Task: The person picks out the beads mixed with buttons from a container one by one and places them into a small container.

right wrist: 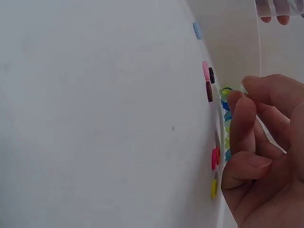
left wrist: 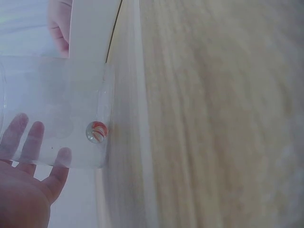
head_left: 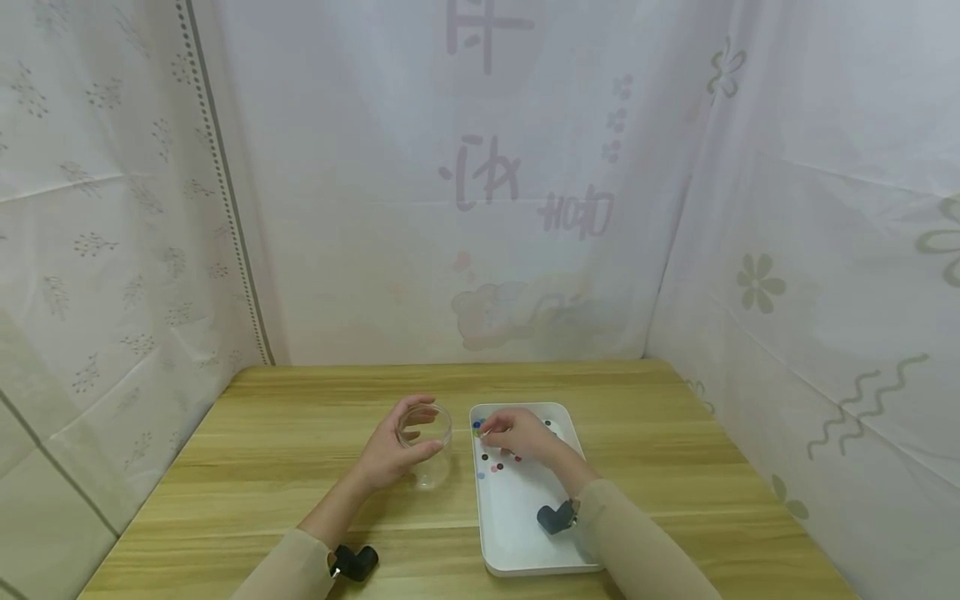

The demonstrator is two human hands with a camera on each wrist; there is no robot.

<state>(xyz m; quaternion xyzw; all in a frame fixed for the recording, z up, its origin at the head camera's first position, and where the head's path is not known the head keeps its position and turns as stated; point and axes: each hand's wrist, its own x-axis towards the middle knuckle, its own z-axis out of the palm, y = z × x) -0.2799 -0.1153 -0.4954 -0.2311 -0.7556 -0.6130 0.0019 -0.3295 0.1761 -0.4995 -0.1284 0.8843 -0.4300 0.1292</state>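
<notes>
My left hand grips a clear cup around its side, thumb on the near side and fingers around the far side. Inside the cup, low near its base, sits a glass marble with an orange-red swirl. Over the far left part of a white tray, my right hand pinches a small clear marble, mostly hidden by thumb and fingertip. Just behind those fingertips, blue and yellow-green glass marbles lie along the tray's edge.
Loose buttons lie in the tray: a light blue button, a pink button, a brown button and a yellow button, among several others. The tray's raised rim runs beside the cup. Wooden tabletop surrounds both, with curtains behind.
</notes>
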